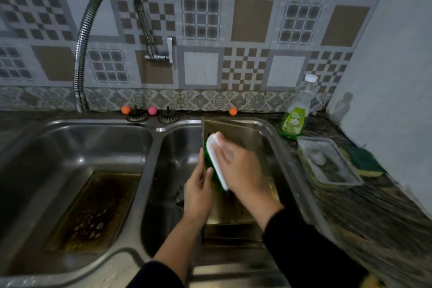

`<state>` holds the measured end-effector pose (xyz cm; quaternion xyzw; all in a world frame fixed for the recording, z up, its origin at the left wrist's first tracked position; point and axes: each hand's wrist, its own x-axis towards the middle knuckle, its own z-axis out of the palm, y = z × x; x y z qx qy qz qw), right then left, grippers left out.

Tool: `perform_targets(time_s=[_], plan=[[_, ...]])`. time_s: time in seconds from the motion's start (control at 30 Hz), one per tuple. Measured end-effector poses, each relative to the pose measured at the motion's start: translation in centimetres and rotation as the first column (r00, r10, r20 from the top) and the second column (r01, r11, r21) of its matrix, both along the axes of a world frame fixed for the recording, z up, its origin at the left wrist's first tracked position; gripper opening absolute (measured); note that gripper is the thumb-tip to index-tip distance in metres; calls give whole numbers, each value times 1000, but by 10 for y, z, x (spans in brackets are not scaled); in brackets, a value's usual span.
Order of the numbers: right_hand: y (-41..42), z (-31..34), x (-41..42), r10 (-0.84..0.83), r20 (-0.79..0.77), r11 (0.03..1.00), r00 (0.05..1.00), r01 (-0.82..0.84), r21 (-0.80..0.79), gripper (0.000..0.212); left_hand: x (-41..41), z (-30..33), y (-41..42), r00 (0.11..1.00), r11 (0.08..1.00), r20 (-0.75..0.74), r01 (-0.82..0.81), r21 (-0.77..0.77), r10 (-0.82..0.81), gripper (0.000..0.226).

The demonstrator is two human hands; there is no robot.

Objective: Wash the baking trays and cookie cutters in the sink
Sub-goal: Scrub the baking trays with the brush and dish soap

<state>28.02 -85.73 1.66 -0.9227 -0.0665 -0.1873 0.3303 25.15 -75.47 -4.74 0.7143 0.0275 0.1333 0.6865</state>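
A metal baking tray (pixel 238 131) stands tilted in the right basin of the double sink (pixel 149 147), its far end leaning on the basin's rim. My left hand (pixel 197 192) grips the tray's left edge. My right hand (pixel 236 166) holds a white-backed green scrub brush (pixel 216 159) against the tray's upper left part. A second tray (pixel 93 210), dark and stained with soapy water on it, lies flat in the left basin. No cookie cutters are visible.
A flexible metal faucet (pixel 81 54) arcs over the left basin. On the counter to the right stand a green dish soap bottle (pixel 295 119), a clear plastic container (pixel 327 166) and a green-yellow sponge (pixel 364 161). Two drain strainers (pixel 152 117) sit behind the sink.
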Motion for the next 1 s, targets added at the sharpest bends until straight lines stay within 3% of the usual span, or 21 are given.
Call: perform_targets(time_s=[0.1, 0.2, 0.3, 0.37, 0.57, 0.67, 0.77, 0.83, 1.0], plan=[[12, 28, 43, -75, 58, 997, 996, 73, 23, 60, 0, 4, -7, 1000, 999, 12, 16, 38, -16, 51], [15, 20, 35, -13, -17, 1000, 1000, 12, -6, 63, 8, 6, 5, 999, 999, -2, -51, -8, 51, 51], [10, -12, -24, 75, -28, 997, 997, -74, 27, 52, 12, 6, 25, 988, 988, -27, -151, -29, 150, 51], [10, -24, -50, 109, 33, 993, 993, -110, 33, 48, 8, 4, 29, 991, 991, -45, -130, -39, 128, 53], [15, 25, 39, -89, 33, 995, 996, 87, 56, 65, 3, 8, 1, 1000, 999, 8, 2, 32, -3, 63], [7, 19, 27, -10, -5, 1000, 1000, 11, 26, 58, 13, 10, 7, 995, 995, -2, -99, -17, 99, 61], [-6, -17, -29, 26, 82, 1000, 996, -26, 5, 50, 17, 14, 20, 981, 981, -3, -192, -31, 192, 60], [-14, -25, -30, -19, 111, 1000, 994, 17, 19, 48, 13, 14, 16, 988, 988, 13, -151, -24, 152, 60], [-38, 15, 51, -221, -2, 967, 975, 219, 132, 55, 1, 13, -17, 1000, 1000, 17, 9, -14, -8, 59]])
